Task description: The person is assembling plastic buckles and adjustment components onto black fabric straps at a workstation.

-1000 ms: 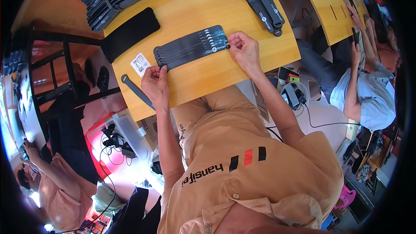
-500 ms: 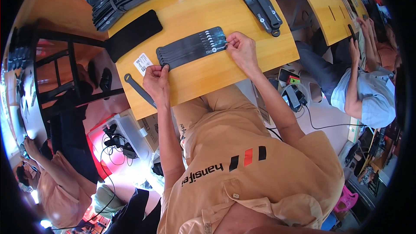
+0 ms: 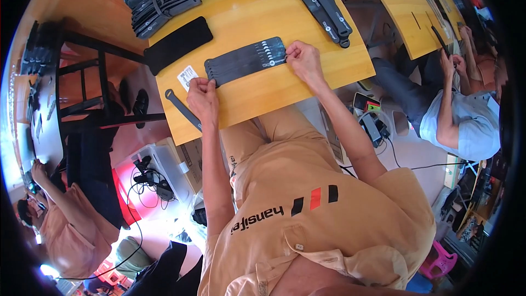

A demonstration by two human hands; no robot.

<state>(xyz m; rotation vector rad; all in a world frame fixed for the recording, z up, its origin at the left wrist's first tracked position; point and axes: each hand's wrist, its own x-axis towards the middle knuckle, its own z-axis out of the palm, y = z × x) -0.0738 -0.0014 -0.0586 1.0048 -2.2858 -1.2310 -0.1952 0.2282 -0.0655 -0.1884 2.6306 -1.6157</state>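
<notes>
A fanned row of overlapping black straps (image 3: 241, 64) lies on the wooden table in front of me, white print near its right end. My right hand (image 3: 304, 63) pinches that right end between thumb and fingers. At the near left corner, my left hand (image 3: 204, 100) is closed with thumb and fingertips on the straps' looped ends. A white printed label (image 3: 187, 75) sits just beyond the left hand, partly covered by it. Left of that hand, a single black strap (image 3: 182, 108) with a loop end lies by the table edge.
A plain black flat piece (image 3: 178, 45) lies beyond the straps. Banded strap bundles (image 3: 163, 3) are piled at the far left, and more straps (image 3: 324, 12) lie far right. A clear bin with cables (image 3: 153, 178) stands on the floor. Co-workers sit on both sides.
The whole view has shifted slightly, with the table's left side moving rightward in the picture. Both hands keep their places at the straps' ends.
</notes>
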